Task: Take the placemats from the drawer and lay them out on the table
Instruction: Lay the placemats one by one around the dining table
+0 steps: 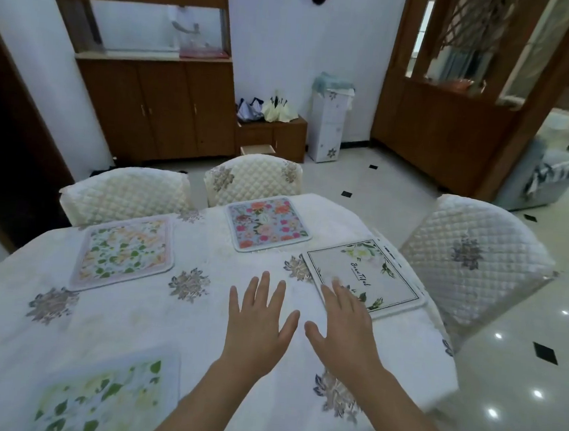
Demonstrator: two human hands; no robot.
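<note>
Edges: we see four square placemats on the white flowered tablecloth (136, 319) — green-and-orange leaf mat (124, 252) far left, pink-rose mat (266, 223) far centre, white lettered mat (364, 275) at the right edge, green-leaf mat (101, 402) near left | Room: bare cloth between them | Grip: left hand (256, 319) flat, fingers spread, holding nothing; right hand (343, 318) flat — fingertips over the lettered mat's near corner, contact unclear.
</note>
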